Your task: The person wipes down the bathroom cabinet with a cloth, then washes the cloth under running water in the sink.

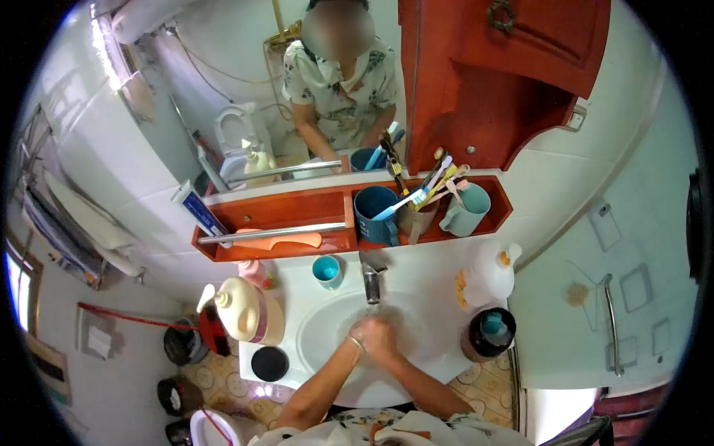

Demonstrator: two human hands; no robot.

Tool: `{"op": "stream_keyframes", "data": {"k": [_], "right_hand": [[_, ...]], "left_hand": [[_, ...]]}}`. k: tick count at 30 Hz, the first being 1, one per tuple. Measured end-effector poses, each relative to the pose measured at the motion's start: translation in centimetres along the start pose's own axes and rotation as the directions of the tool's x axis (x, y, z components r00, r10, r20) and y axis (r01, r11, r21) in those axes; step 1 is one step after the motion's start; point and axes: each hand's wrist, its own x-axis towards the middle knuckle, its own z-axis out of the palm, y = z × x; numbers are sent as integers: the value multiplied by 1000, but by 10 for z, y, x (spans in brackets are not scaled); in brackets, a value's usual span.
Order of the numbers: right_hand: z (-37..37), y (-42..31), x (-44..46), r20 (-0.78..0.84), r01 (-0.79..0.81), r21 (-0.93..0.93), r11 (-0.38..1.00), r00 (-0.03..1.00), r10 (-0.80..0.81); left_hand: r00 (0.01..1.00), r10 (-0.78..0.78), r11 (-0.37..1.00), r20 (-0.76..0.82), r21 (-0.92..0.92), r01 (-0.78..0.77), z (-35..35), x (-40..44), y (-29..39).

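Observation:
Both hands are together over the white sink basin (312,338), just below the chrome faucet (372,288). My left hand (361,328), with a bracelet at the wrist, is pressed against my right hand and its fingers are mostly hidden. Curled fingers make my right hand (381,340) look closed; whether anything lies between the two palms cannot be seen. A small turquoise-lined cup (327,273) stands on the counter left of the faucet. Further left is a large cream pump bottle (249,311), with a round black lid (269,364) in front of it.
An open dark jar (489,334) and a white bottle (491,275) stand at the counter's right. Above, a red wooden shelf (290,249) holds a toothpaste tube (201,212), an orange comb (279,241), a blue mug (377,215) and a pale green mug (468,212) among several toothbrushes.

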Motion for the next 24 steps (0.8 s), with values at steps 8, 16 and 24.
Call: {"op": "stream_keyframes", "data": {"k": [8, 16, 24], "right_hand": [[-5, 49, 21, 296, -479, 693, 539, 871, 392], [-42, -65, 13, -51, -124, 165, 979, 990, 134], [-14, -10, 19, -58, -341, 246, 907, 929, 365]], "left_hand": [[974, -201, 973, -102, 93, 210, 17, -11, 40], [813, 64, 768, 578, -549, 330, -29, 35, 1], [987, -158, 954, -42, -266, 141, 6, -7, 27]]}}
